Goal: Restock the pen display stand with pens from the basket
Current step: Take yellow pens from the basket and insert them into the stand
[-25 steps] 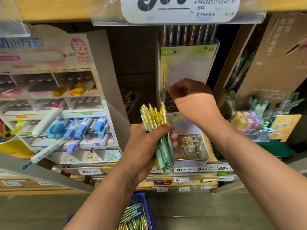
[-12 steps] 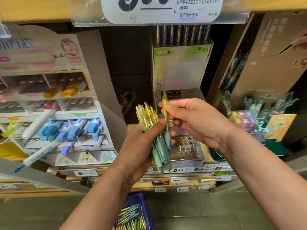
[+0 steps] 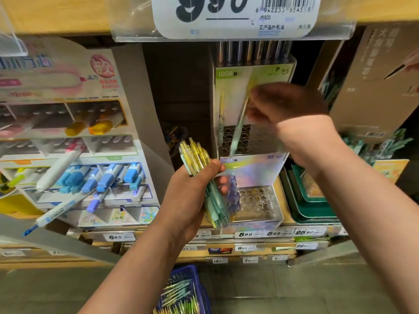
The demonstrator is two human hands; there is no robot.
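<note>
Left hand (image 3: 192, 198) fingers wrapped tight around a bunch of yellow-and-green pens (image 3: 205, 177), held upright just in front of the pen display stand (image 3: 251, 141). Right hand (image 3: 288, 107), blurred, fingers pinched on a single pen (image 3: 238, 130), tilted, its lower tip at the holes of the stand's upper perforated tier; one pen (image 3: 221, 123) already stands upright at that tier's left edge. Blue basket (image 3: 197, 277) with more pens sits on the floor below.

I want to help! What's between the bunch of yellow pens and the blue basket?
Only the left hand, its forearm and bare grey floor, in the head view.
</note>
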